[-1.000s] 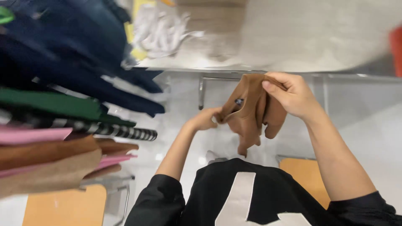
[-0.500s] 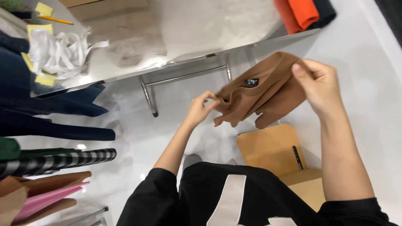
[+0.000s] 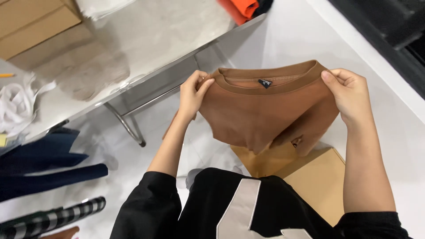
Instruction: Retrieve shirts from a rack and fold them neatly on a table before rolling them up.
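A person looking down holds up a rust-brown knit sweatshirt with a ribbed neckband (image 3: 265, 110), stretched between both hands at the centre of the view. The left hand (image 3: 193, 95), at about nine o'clock from the garment, pinches the left end of the neckband between thumb and curled fingers. The right hand (image 3: 349, 97), at three o'clock, pinches the right end the same way, thumb on the near face of the cloth. The neckband runs taut between the two grips, with a small dark label (image 3: 264, 82) at its middle. The rest of the soft, matte fabric hangs loosely below in folds, and one bunched part droops at five o'clock.

Directly under the hanging cloth, at six o'clock, sits an open tan cardboard box (image 3: 314, 177) on a glossy white floor (image 3: 389, 132). The person's black top with a pale grey stripe (image 3: 239, 208) fills the bottom edge.

At eleven o'clock stands a shiny steel table (image 3: 146, 35) with tubular legs, well apart from the garment. On it lie brown cardboard boxes (image 3: 31, 22) at the far left corner, crumpled white cloth (image 3: 17, 106) at its left edge, and folded orange fabric (image 3: 239, 9) at twelve o'clock. At eight o'clock, navy garments (image 3: 44, 163) and a black-and-white checked sleeve (image 3: 57, 217) hang in from the left.
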